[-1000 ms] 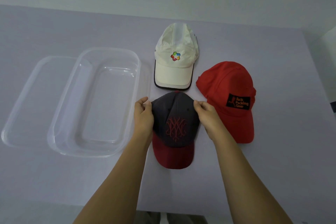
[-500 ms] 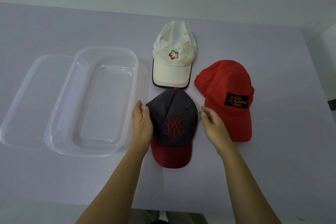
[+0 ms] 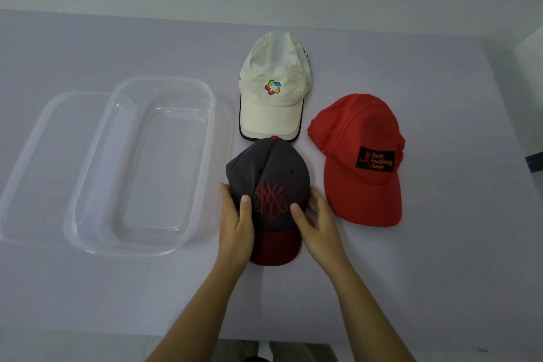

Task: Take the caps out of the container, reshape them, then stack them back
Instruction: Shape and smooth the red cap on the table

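A dark grey cap [image 3: 269,173] with a red brim and red embroidery lies on the table in front of me. My left hand [image 3: 236,223] grips its left side, thumb on the crown. My right hand [image 3: 318,222] grips its right side, thumb on the front panel. Just beyond it lies a cream cap [image 3: 274,88] with a coloured logo. To the right rests a red cap [image 3: 360,156] with a black patch. The clear plastic container [image 3: 141,247] stands empty to the left.
The container's clear lid [image 3: 38,161] lies flat partly under its left side. The pale lilac table [image 3: 455,273] ends at a near edge below my forearms, and a white wall rises behind it. A dark object [image 3: 534,161] shows at the right border.
Both hands slid down from the upper sides of the grey cap's crown toward its brim and now pinch the lower crown with thumbs on top. The other caps stayed put.
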Tool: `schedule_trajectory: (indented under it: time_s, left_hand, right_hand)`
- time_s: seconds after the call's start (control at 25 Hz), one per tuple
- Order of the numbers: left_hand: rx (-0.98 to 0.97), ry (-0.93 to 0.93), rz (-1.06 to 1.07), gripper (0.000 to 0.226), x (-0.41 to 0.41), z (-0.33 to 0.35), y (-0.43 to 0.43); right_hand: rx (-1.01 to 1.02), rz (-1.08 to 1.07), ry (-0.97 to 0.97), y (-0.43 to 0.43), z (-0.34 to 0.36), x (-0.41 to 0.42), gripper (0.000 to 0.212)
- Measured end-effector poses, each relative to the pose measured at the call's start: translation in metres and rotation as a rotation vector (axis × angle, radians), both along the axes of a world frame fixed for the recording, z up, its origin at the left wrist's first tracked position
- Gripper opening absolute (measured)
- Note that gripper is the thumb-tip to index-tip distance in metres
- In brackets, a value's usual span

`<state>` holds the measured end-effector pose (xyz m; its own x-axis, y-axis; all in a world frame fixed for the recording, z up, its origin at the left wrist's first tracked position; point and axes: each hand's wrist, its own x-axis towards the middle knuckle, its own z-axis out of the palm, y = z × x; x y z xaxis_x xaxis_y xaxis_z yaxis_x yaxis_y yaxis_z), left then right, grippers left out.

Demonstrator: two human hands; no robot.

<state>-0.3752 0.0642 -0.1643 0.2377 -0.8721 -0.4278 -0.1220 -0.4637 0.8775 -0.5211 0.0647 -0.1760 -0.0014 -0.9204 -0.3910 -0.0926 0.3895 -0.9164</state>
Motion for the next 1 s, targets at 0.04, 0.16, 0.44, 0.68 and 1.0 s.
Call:
schedule_trajectory:
  time_s: [0.04,0.16,0.44,0.68,1.0]
  left_hand:
    - [-0.003,-0.038,0.01,0.06,-0.002,0.002,0.003]
    - [-0.202,-0.299,-0.04,0.064,-0.015,0.016,0.011]
    - [-0.438,-0.432,-0.674,0.074,-0.106,0.022,-0.005]
    - [-0.255,-0.736,-0.727,0.083,-0.15,-0.006,-0.019]
    - [-0.615,-0.662,-0.613,0.098,-0.144,0.017,0.0]
  right_hand:
    - [-0.008,-0.011,0.046,0.004,0.002,-0.001,0.067]
    - [-0.303,-0.07,0.348,0.016,0.014,-0.024,0.055]
    - [-0.209,-0.049,0.727,0.017,-0.024,-0.14,0.094]
    - [-0.267,-0.009,0.881,0.023,-0.011,-0.137,0.062]
    - [-0.421,0.028,0.833,0.016,0.031,-0.164,0.075]
